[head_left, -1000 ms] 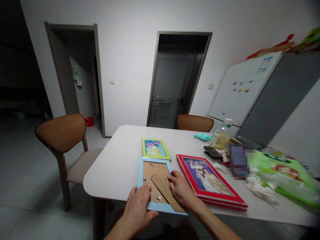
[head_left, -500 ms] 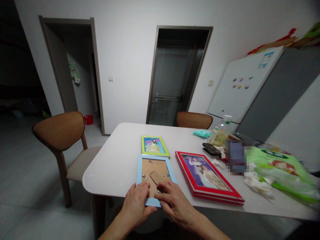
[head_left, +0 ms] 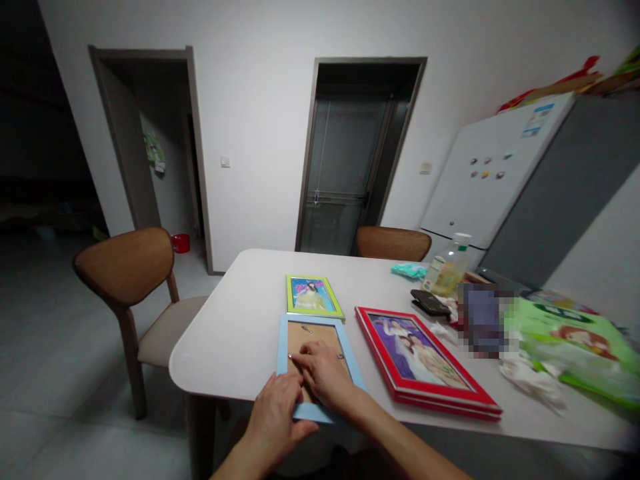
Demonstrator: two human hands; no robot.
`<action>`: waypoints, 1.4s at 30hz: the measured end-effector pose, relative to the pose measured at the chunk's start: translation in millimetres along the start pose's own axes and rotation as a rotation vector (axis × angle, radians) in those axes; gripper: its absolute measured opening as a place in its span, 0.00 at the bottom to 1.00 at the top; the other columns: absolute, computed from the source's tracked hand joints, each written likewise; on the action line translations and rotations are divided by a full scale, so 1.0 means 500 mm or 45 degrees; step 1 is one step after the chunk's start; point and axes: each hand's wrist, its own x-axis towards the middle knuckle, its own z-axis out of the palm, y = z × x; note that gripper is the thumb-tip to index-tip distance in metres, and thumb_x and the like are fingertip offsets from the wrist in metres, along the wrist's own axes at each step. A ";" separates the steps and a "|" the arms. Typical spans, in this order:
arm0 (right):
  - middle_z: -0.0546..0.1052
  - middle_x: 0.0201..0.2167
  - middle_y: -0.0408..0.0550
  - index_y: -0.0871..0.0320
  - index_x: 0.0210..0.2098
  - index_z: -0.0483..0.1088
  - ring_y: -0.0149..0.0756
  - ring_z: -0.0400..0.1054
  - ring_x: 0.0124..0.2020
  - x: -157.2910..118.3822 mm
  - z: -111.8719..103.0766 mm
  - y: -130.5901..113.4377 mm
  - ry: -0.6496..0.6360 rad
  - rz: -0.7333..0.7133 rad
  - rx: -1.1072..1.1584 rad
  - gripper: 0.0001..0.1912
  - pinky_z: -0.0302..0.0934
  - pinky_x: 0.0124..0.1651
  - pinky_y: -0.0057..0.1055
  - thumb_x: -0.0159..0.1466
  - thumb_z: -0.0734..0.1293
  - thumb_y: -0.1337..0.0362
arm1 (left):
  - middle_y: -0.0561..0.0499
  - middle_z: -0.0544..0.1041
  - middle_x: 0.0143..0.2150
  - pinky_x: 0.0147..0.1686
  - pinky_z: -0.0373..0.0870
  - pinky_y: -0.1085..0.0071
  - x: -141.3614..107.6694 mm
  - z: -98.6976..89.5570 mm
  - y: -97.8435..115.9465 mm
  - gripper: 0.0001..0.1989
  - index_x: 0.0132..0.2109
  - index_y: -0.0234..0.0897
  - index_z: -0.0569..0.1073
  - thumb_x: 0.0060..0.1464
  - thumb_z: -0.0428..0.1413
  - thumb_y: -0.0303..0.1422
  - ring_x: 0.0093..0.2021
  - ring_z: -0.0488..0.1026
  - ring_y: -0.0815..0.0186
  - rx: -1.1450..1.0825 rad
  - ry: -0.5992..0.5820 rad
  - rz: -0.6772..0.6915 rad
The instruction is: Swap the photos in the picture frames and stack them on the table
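Note:
A light blue picture frame [head_left: 283,343] lies face down at the table's near edge, its brown backboard [head_left: 323,330] showing. My left hand [head_left: 280,410] grips the frame's lower left corner, fingers over the border and thumb at the near edge. Reaching across the backboard, my right hand [head_left: 325,373] has its fingertips closed at a small metal clip [head_left: 289,357] on the left side. Other metal clips show at the top and right; the lower part of the board is hidden by my hands. Beyond it lies a lime green picture frame [head_left: 314,297], photo up.
Stacked red picture frames [head_left: 395,387] lie to the right on the white table [head_left: 225,340]. Farther right are a black wallet-like item [head_left: 431,303], a bottle [head_left: 447,267], crumpled tissues [head_left: 533,380] and a green package [head_left: 575,340]. A wooden chair [head_left: 130,267] stands left.
My right hand has moved up and left, from the frame's lower edge to the clip on its left side. My left hand stays on the lower left corner. The view has shifted slightly.

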 end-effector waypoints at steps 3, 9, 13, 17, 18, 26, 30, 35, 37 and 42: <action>0.69 0.32 0.47 0.56 0.31 0.71 0.33 0.57 0.38 0.013 0.000 -0.006 -0.038 -0.026 -0.017 0.13 0.48 0.39 0.28 0.58 0.55 0.68 | 0.52 0.70 0.39 0.48 0.56 0.63 -0.002 0.000 -0.002 0.24 0.42 0.38 0.65 0.35 0.62 0.33 0.40 0.65 0.62 -0.011 -0.009 0.001; 0.70 0.30 0.46 0.56 0.27 0.71 0.32 0.59 0.36 0.015 0.008 0.005 0.009 -0.057 0.064 0.12 0.49 0.37 0.27 0.56 0.56 0.69 | 0.51 0.70 0.39 0.49 0.56 0.61 -0.001 0.004 -0.007 0.25 0.42 0.38 0.65 0.34 0.63 0.32 0.41 0.65 0.60 -0.036 0.006 0.013; 0.72 0.29 0.47 0.58 0.27 0.71 0.31 0.62 0.32 0.049 0.021 0.044 0.151 0.216 0.190 0.12 0.51 0.36 0.26 0.56 0.56 0.67 | 0.50 0.70 0.38 0.49 0.55 0.59 -0.004 0.010 -0.009 0.29 0.45 0.36 0.63 0.33 0.63 0.32 0.41 0.65 0.60 -0.043 0.010 0.015; 0.73 0.24 0.46 0.60 0.24 0.70 0.30 0.62 0.26 0.092 0.041 0.090 0.220 0.475 0.233 0.10 0.51 0.29 0.25 0.54 0.59 0.64 | 0.50 0.71 0.38 0.50 0.54 0.57 -0.010 0.014 -0.008 0.29 0.45 0.37 0.63 0.33 0.63 0.33 0.41 0.66 0.60 -0.049 0.008 0.016; 0.73 0.24 0.47 0.60 0.24 0.70 0.30 0.61 0.25 0.100 0.046 0.100 0.224 0.504 0.233 0.10 0.50 0.27 0.24 0.54 0.59 0.63 | 0.50 0.71 0.38 0.51 0.53 0.57 -0.011 0.014 -0.008 0.29 0.45 0.36 0.63 0.33 0.63 0.32 0.41 0.66 0.60 -0.047 0.003 0.015; 0.72 0.22 0.48 0.61 0.21 0.69 0.29 0.59 0.20 0.120 0.050 0.125 0.273 0.637 0.249 0.10 0.47 0.22 0.24 0.51 0.62 0.60 | 0.45 0.70 0.45 0.52 0.53 0.57 -0.017 -0.008 0.006 0.31 0.47 0.35 0.63 0.33 0.63 0.33 0.47 0.64 0.58 0.033 -0.101 -0.055; 0.72 0.20 0.47 0.61 0.20 0.68 0.29 0.60 0.20 0.106 0.033 0.113 0.298 0.563 0.299 0.12 0.49 0.23 0.24 0.52 0.60 0.60 | 0.43 0.66 0.51 0.55 0.46 0.54 -0.016 -0.007 0.019 0.28 0.45 0.36 0.65 0.33 0.63 0.35 0.52 0.59 0.56 0.122 -0.153 -0.009; 0.74 0.25 0.48 0.61 0.25 0.69 0.32 0.64 0.26 0.044 -0.012 0.111 0.365 0.454 0.424 0.13 0.56 0.30 0.27 0.54 0.57 0.60 | 0.41 0.59 0.56 0.56 0.45 0.55 -0.003 0.022 0.027 0.25 0.49 0.32 0.63 0.40 0.56 0.29 0.57 0.52 0.56 0.143 -0.289 0.135; 0.74 0.28 0.49 0.61 0.30 0.69 0.35 0.66 0.29 0.008 -0.035 0.122 0.462 0.497 0.616 0.14 0.57 0.34 0.29 0.53 0.57 0.59 | 0.42 0.60 0.56 0.55 0.47 0.56 0.000 0.020 0.027 0.26 0.50 0.32 0.61 0.40 0.54 0.26 0.56 0.54 0.57 0.116 -0.261 0.113; 0.72 0.35 0.50 0.59 0.39 0.65 0.35 0.66 0.34 -0.068 -0.049 0.121 0.775 0.862 1.215 0.19 0.60 0.33 0.29 0.51 0.59 0.55 | 0.43 0.66 0.51 0.50 0.58 0.60 0.015 -0.028 0.053 0.24 0.49 0.34 0.60 0.41 0.50 0.24 0.51 0.61 0.58 -0.158 0.126 0.022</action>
